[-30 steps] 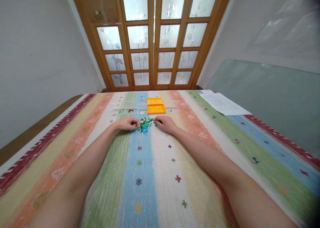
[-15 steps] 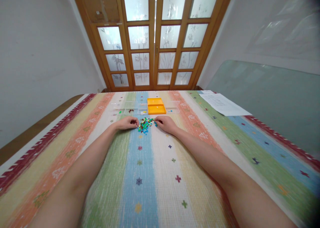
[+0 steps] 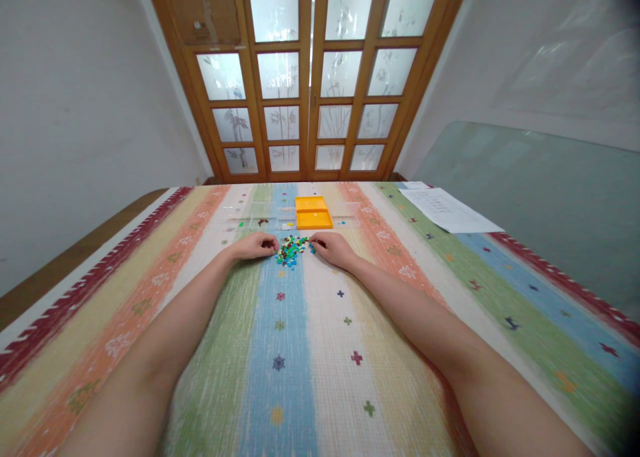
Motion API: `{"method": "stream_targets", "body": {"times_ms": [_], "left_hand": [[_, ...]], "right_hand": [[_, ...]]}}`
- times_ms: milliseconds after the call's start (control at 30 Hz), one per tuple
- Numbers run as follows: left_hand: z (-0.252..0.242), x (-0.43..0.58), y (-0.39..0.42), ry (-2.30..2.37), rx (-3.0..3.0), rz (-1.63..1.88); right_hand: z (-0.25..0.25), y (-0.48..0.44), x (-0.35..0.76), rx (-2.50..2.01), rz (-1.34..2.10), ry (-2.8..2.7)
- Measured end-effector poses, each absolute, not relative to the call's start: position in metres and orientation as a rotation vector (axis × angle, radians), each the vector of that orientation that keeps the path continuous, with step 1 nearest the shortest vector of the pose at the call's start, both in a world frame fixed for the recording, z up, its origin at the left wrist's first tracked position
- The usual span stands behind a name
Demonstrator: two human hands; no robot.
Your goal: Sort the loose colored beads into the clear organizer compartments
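Observation:
A pile of small coloured pieces [image 3: 291, 250], mostly green, blue, white and brown, lies on the striped cloth between my hands. At its left edge rests my left hand [image 3: 257, 245], fingers curled and thumb drawn in. My right hand [image 3: 331, 247] is at the right edge of the pile, with thumb and forefinger pinched together. Whatever either hand holds is too small to make out. Just behind the pile stands an open yellow box [image 3: 314, 219], its lid tipped back. Clear plastic boxes [image 3: 250, 214] flank it, with a few brown, green and blue pieces in them.
A striped tablecloth [image 3: 295, 390] covers the table. Printed paper sheets [image 3: 447, 210] lie near the right edge, beside a pale green panel [image 3: 540, 197]. Beyond the table's far edge is a wooden door with glass panes [image 3: 283, 123].
The view has shifted very slightly. Both hands stay at the two sides of the pile, with no clear movement.

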State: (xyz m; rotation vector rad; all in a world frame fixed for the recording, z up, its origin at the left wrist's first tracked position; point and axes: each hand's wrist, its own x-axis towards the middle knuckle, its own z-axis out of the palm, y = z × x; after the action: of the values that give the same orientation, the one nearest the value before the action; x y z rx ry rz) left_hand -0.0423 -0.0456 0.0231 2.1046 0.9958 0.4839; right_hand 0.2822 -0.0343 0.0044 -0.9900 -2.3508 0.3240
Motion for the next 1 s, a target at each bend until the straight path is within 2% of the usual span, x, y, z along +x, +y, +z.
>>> {"method": "stream_targets", "body": {"times_ms": [367, 1000], "left_hand": [[0.019, -0.051, -0.040, 1.037, 1.883, 0.749], [0.000, -0.083, -0.015, 1.556, 1.365, 1.640]], "right_hand": [[0.011, -0.056, 0.266, -0.710, 0.249, -2.578], [0.014, -0.060, 0.262, -0.648, 0.307, -2.625]]}}
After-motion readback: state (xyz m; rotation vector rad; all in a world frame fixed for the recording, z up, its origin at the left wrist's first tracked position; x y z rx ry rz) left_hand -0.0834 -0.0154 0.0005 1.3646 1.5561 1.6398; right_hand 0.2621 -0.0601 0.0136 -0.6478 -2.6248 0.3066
